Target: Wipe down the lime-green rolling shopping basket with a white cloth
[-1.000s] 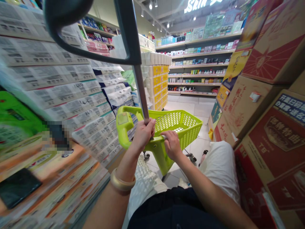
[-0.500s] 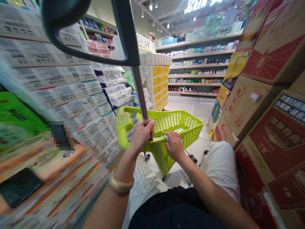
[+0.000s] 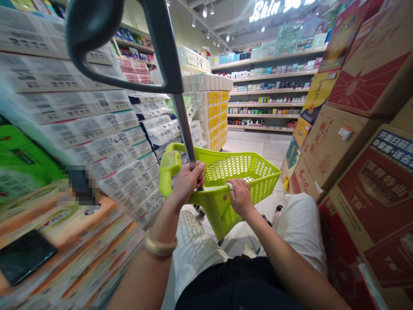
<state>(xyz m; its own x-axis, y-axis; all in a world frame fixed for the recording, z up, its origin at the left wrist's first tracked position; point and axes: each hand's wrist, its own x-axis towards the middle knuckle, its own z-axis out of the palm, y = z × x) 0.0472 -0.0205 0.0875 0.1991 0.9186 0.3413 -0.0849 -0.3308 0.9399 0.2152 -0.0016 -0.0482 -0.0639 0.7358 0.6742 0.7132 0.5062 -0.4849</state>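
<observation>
A lime-green wheeled shopping basket (image 3: 245, 170) stands on the tiled floor in front of me, with nothing visible inside it. Its metal pull rod (image 3: 183, 122) rises toward the camera and ends in a dark grey loop handle (image 3: 106, 41) near the top of the view. My left hand (image 3: 189, 181), with a gold bangle on the wrist, is wrapped round the base of the rod. My right hand (image 3: 239, 197) is closed on the basket's near rim beside the rod.
Stacked packs of tissue and paper goods (image 3: 106, 142) wall the aisle on my left. Cardboard cartons (image 3: 364, 142) are piled on the right. Shelves of bottles and boxes (image 3: 267, 92) line the far wall beyond open floor tiles (image 3: 254, 146).
The basket has rolled slightly forward and to the right with both hands on it. The rod and loop handle have tilted a little, and my view has shifted with them.
</observation>
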